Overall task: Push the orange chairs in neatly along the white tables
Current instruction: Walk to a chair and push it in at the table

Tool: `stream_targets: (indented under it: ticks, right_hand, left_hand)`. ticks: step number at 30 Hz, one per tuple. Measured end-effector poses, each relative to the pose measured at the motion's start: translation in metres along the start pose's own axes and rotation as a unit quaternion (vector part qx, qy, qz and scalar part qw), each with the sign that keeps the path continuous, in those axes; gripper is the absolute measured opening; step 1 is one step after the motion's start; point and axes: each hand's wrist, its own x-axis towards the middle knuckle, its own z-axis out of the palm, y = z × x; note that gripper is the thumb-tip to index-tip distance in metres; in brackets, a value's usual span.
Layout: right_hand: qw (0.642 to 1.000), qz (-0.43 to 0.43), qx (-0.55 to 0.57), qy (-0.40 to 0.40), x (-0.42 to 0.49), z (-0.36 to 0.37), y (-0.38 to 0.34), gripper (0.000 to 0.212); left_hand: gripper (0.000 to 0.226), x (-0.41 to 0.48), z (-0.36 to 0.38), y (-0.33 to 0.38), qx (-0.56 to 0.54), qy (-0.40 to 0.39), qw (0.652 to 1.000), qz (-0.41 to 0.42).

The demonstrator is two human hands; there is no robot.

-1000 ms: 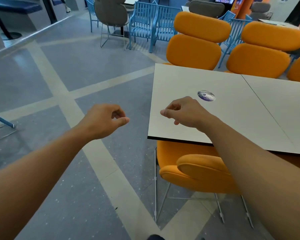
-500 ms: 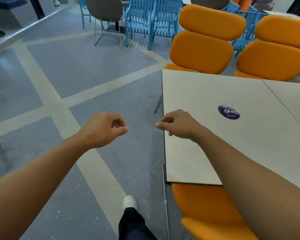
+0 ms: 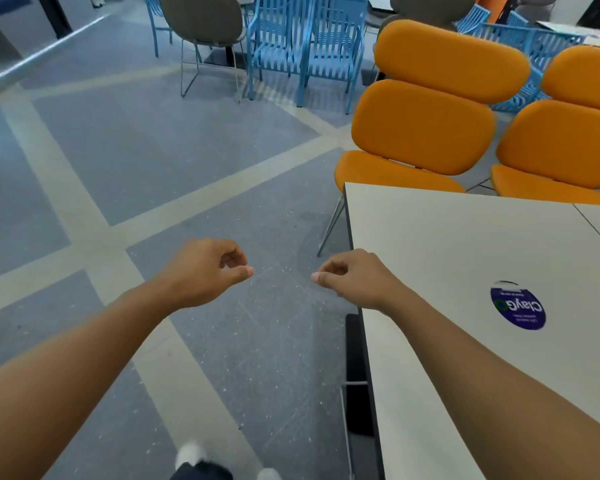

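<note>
Left hand point(image 3: 205, 271) out over the grey floor point(image 3: 118, 161), fingers curled, gripping nothing, right hand point(image 3: 354, 278) curled and empty too, just beside the white table point(image 3: 447, 244), orange chair point(image 3: 423, 126) and second orange chair point(image 3: 568, 147) along its far side, seats partly behind the tabletop.

Orange padded chairs point(image 3: 423, 126) with double-cushion backs: 2.
White rectangular tabletops point(image 3: 465, 244): 2, butted edge to edge.
Blue slatted metal armchairs point(image 3: 278, 39): 2 side by side in front; more behind, partly hidden, number uncertain.
Grey shell chairs point(image 3: 201, 19) on wire legs: 1 largely in view; others cut off.
Round purple sticker point(image 3: 518, 308): 1.
White shoes point(image 3: 189, 452): 2.
Bare hands: 2, namely left hand point(image 3: 205, 271) and right hand point(image 3: 354, 277).
</note>
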Motion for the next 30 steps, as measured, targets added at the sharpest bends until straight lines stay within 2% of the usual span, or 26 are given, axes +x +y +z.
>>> stream_targets:
  ticks: [7, 20, 30]
  right_hand:
    - [1.000, 0.018, -0.001, 0.022, 0.096, 0.002, -0.016, 0.029]
    - [0.992, 0.102, 0.031, 0.072, 0.305, 0.005, -0.099, 0.022]
    - [0.979, 0.151, 0.071, 0.114, 0.415, -0.023, -0.099, 0.016]
  left_hand:
    - [0.017, 0.094, -0.036, -0.062, 0.010, -0.008, 1.000, 0.015]
    - [0.021, 0.306, -0.145, -0.190, 0.009, -0.047, 0.995, 0.085]
    - [0.021, 0.450, -0.161, -0.207, 0.006, -0.083, 0.988, 0.128]
